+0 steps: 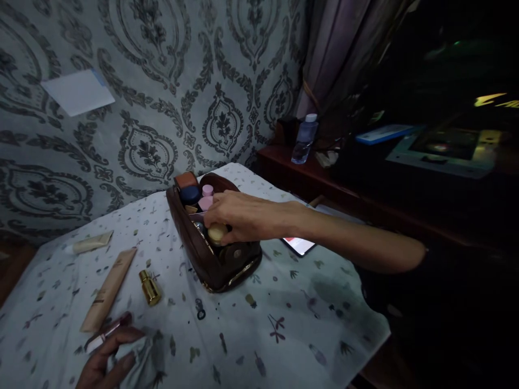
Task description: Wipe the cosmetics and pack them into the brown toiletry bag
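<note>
My right hand [243,216] reaches into an unzipped brown cosmetic bag [190,251]. Its thumb and fingers close around a gold round-topped container [218,233], whose lower part is hidden in the bag. Beside it in the bag are a dark blue lid [190,194], a pink cap [207,190] and another pink item [205,203]. My left hand [109,362], low in the view, is closed on a crumpled pale grey cloth [140,362]. A lip gloss tube [107,332] lies against that hand's fingers; whether they touch is unclear.
On the printed tablecloth [284,313] lie a beige squeeze tube [108,289], a cream tube [91,242], a small gold bottle [150,288] and a phone [300,246] partly under my forearm. A water bottle [305,139] stands on the dark red ledge [279,165] behind.
</note>
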Motion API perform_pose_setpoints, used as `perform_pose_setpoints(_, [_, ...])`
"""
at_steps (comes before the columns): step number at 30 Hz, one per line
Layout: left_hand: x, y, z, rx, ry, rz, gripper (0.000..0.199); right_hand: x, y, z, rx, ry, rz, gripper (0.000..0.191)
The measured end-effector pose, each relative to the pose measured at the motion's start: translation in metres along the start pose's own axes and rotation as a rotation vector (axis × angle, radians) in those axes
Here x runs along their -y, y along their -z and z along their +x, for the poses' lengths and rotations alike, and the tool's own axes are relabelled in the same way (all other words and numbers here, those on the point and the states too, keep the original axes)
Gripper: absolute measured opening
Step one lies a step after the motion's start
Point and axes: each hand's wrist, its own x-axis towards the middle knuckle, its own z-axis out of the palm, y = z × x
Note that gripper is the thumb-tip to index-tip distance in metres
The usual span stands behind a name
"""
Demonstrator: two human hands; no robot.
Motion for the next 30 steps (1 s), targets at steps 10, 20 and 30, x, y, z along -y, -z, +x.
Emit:
perform_pose_setpoints(10, [-0.007,-0.001,-0.003,0.003,0.045,-0.027,0.05,-0.008,-0.014,0.009,0.043,0.006,-0.111,0.022])
perform_pose_setpoints(20, [-0.007,-0.004,-0.006,0.019,0.015,-0.073,0.043,-0.014,-0.02,0.01,0.075,0.005,-0.06,0.017])
perform_pose_setpoints(30, [-0.028,-0.014,-0.015,-0.061,-0.01,-0.081,0.048,-0.012,-0.019,0.009,0.176,0.001,-0.078,0.015])
